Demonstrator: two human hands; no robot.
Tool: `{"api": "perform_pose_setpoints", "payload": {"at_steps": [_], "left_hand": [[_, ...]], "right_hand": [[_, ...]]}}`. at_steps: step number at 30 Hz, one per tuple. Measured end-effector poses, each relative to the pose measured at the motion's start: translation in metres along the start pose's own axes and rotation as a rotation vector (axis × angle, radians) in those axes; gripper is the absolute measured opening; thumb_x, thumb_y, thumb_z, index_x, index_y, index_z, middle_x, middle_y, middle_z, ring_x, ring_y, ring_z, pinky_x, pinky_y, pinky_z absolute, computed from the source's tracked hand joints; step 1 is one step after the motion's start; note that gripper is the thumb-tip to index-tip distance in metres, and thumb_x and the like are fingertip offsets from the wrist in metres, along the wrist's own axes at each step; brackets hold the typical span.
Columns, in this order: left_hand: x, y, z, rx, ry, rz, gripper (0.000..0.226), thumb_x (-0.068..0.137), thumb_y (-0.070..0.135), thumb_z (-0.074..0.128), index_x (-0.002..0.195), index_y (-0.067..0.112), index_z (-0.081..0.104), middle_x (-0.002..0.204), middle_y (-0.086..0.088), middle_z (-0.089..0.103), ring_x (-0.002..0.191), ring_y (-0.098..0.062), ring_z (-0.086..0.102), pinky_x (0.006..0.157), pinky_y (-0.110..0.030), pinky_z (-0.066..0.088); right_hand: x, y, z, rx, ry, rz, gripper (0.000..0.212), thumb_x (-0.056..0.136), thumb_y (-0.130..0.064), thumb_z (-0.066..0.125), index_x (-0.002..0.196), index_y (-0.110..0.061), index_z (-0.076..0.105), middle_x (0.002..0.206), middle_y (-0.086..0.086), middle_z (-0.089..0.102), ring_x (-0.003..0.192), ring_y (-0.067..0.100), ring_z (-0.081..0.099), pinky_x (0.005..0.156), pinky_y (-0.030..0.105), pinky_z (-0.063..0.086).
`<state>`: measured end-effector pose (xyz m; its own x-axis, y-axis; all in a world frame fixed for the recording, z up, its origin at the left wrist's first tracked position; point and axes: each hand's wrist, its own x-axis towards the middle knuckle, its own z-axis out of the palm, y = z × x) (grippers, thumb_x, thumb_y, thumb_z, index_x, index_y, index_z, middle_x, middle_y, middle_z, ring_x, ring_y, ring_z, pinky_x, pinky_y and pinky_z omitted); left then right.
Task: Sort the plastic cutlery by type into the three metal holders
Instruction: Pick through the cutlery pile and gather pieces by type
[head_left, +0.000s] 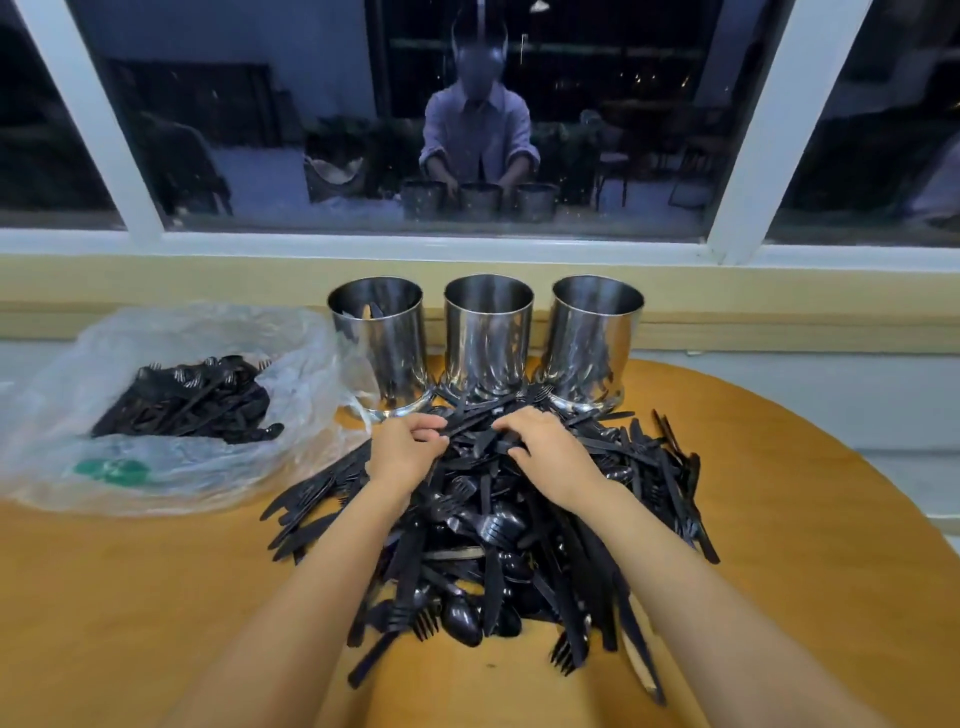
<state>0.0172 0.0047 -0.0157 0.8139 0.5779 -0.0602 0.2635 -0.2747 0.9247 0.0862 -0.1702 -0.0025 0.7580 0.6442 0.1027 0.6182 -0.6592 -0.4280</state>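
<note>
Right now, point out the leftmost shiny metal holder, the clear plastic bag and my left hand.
Leftmost shiny metal holder (382, 358), head view, on its front wall.
Clear plastic bag (218, 470), head view, on its crumpled near side.
Left hand (405, 449), head view, on its back.

Black plastic cutlery heaped in front of three steel holders.

The pile of black plastic cutlery (483, 530), with forks, spoons and knives jumbled and crossing one another, lies on the wooden table (156, 597) and reaches the holders' bases. The shiny, round holders stand upright in a close row behind it. The left holder (379, 338) shows a few pieces inside; the middle holder (488, 332) and right holder (595, 332) look dark within. More black cutlery (192, 400) lies in a clear plastic bag (208, 467) to the left.
</note>
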Motion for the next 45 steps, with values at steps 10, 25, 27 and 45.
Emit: {"api": "perform_pose_setpoints", "payload": {"at_steps": [10, 25, 27, 45], "left_hand": [[0.041, 0.034, -0.043, -0.342, 0.021, -0.051, 0.011, 0.091, 0.004, 0.066, 0.098, 0.013, 0.068, 0.085, -0.003, 0.066, 0.067, -0.011, 0.054, 0.061, -0.021, 0.049], [-0.039, 0.019, -0.067, -0.847, 0.191, -0.125, 0.013, 0.094, -0.007, 0.056, 0.092, 0.004, 0.063, 0.102, -0.010, 0.061, 0.086, -0.015, 0.066, 0.088, -0.024, 0.056], [-0.056, 0.015, -0.057, -0.909, 0.122, -0.153, 0.015, 0.093, -0.009, 0.054, 0.096, 0.001, 0.064, 0.111, -0.013, 0.062, 0.092, -0.016, 0.065, 0.080, -0.021, 0.058], [-0.099, 0.022, -0.003, -0.206, -0.438, 0.117, 0.025, 0.105, 0.026, 0.042, 0.121, 0.022, 0.061, 0.108, 0.001, 0.073, 0.093, -0.010, 0.071, 0.087, -0.023, 0.055]], "right_hand": [[0.040, 0.008, 0.010, -0.092, 0.100, -0.238, 0.021, 0.099, -0.021, 0.054, 0.113, -0.023, 0.070, 0.120, -0.010, 0.062, 0.110, 0.014, 0.050, 0.091, 0.029, 0.047], [-0.020, -0.040, -0.047, 0.833, 0.596, 0.069, 0.016, 0.095, -0.021, 0.059, 0.082, -0.017, 0.052, 0.076, -0.004, 0.051, 0.071, 0.007, 0.049, 0.069, 0.023, 0.045], [-0.029, -0.044, -0.042, 1.021, 0.434, 0.113, 0.022, 0.096, -0.022, 0.059, 0.079, -0.012, 0.049, 0.076, 0.002, 0.045, 0.069, 0.009, 0.044, 0.062, 0.023, 0.042], [-0.031, -0.032, -0.034, 0.985, 0.211, 0.087, 0.030, 0.098, -0.011, 0.055, 0.126, -0.019, 0.045, 0.090, 0.005, 0.076, 0.058, 0.009, 0.046, 0.052, 0.019, 0.038]]}}
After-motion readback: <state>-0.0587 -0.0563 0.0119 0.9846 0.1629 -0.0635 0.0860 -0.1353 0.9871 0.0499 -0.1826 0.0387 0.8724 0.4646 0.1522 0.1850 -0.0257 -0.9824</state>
